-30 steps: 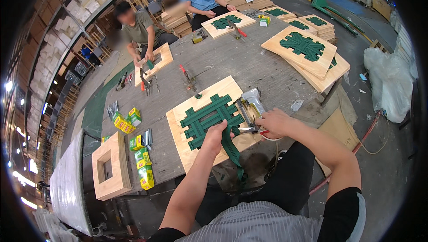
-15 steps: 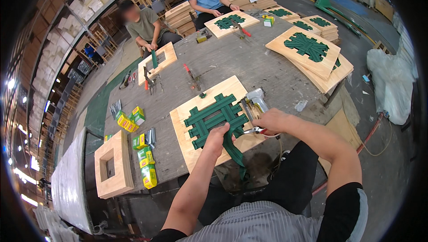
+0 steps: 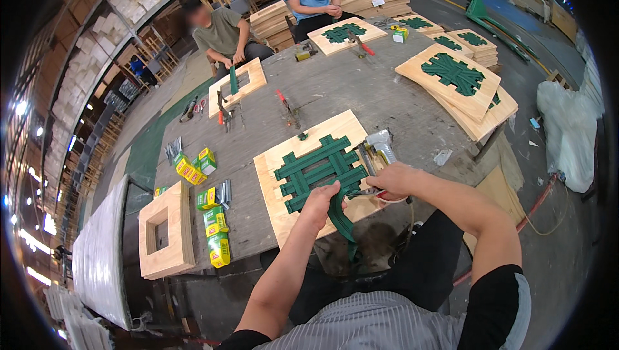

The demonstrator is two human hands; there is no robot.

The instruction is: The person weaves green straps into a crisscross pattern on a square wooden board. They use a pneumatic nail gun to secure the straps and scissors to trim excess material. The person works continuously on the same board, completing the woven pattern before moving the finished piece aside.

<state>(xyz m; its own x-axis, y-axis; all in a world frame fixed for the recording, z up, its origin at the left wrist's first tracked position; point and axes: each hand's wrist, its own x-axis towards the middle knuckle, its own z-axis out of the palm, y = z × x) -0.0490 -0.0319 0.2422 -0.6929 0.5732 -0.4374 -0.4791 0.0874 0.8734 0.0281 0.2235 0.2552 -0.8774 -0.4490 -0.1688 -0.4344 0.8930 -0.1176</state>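
Observation:
A light wooden frame [image 3: 274,221] lies at the table's near edge, with green elastic webbing [image 3: 316,161] woven across its opening. My left hand [image 3: 319,205] is closed on the webbing strap at the frame's near side, thumb on top. The strap's loose end [image 3: 342,224] hangs below the edge. My right hand [image 3: 393,180] is closed around red-handled pliers [image 3: 371,192], whose metal jaws are close to the strap. Their exact grip on it is hard to make out. A silver staple gun [image 3: 382,145] lies on the frame's right side, just beyond my right hand.
Yellow-green boxes [image 3: 216,221] and staple strips [image 3: 223,193] stand left, beside stacked bare frames [image 3: 184,234]. Webbed frames [image 3: 461,82] are stacked right. Two people sit across the table [image 3: 258,137], one holding a strap [image 3: 233,80] at a frame. Red-handled tools [image 3: 287,108] lie mid-table.
The view has shifted slightly, so the table appears a little farther right. The pliers sit a bit closer to the frame. The person in blue has brought both hands together, off their frame.

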